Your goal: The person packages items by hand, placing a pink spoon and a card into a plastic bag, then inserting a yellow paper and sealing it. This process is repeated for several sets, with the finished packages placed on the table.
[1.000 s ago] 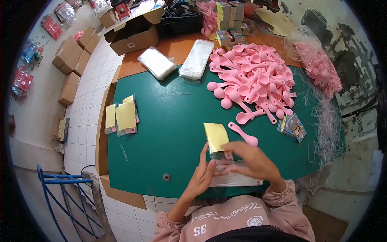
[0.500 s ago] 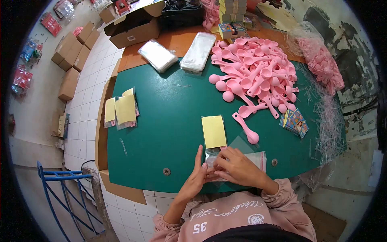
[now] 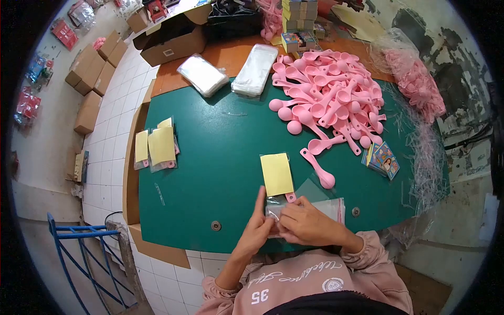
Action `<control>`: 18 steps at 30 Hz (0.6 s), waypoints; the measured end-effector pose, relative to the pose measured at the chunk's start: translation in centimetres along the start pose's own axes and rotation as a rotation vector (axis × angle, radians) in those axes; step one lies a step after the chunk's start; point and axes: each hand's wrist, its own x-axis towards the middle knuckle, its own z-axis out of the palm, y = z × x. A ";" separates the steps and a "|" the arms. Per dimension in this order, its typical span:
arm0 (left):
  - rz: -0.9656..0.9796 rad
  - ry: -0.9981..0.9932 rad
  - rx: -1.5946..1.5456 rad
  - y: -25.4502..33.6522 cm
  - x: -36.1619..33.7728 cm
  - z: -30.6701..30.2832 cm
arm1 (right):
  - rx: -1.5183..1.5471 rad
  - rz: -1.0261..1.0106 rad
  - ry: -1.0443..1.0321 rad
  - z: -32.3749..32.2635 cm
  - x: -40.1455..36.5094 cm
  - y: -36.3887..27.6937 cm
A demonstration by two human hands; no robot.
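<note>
A clear plastic bag (image 3: 274, 201) lies at the table's near edge, with a yellow card (image 3: 277, 175) in its far part. The handle end of a pink measuring spoon (image 3: 291, 197) shows below the card. My left hand (image 3: 255, 229) is at the bag's near left, index finger stretched along its edge, thumb and other fingers closed at the plastic. Beside it, my right hand (image 3: 305, 222) pinches the bag's near end; the fingertips are partly hidden. Under and right of that hand lie more clear bags (image 3: 332, 209). A loose spoon (image 3: 318, 169) lies just beyond.
A large heap of pink spoons (image 3: 336, 94) covers the far right. Printed cards (image 3: 386, 160) lie beside it. Packed bags with yellow cards (image 3: 161, 145) are at left. Two stacks of clear bags (image 3: 203, 75) sit at the back. Plastic scraps (image 3: 426, 168) line the right edge.
My right hand has shifted slightly nearer, uncovering more of the spoon handle. My left thumb has moved in close against the right fingers. The whole view has shifted slightly.
</note>
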 end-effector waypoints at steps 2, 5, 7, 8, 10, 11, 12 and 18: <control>0.075 0.054 0.127 0.7 0.2 0.1 | 0.187 -0.054 -0.084 -1.9 -0.8 0.6; -0.018 -0.093 -0.166 2.7 -0.5 0.1 | 0.673 0.061 -0.030 -6.6 -3.9 3.3; -0.004 -0.122 -0.130 2.7 -0.3 0.0 | 0.677 0.044 0.207 -10.9 -7.2 7.3; 0.010 -0.156 -0.093 2.7 -0.2 -0.1 | 0.679 0.315 0.344 -13.2 -9.3 9.0; -0.029 -0.201 -0.097 2.2 -0.1 -0.2 | -0.331 0.940 0.441 -15.7 -13.1 13.7; -0.060 -0.236 -0.104 2.2 0.1 -0.3 | -1.150 1.164 0.338 -15.6 -14.5 15.6; -0.055 -0.241 -0.105 2.3 0.0 -0.3 | -1.157 1.165 0.342 -15.3 -14.4 14.6; -0.081 -0.265 -0.173 2.7 0.3 0.6 | 0.058 0.312 0.204 -4.7 -3.8 2.8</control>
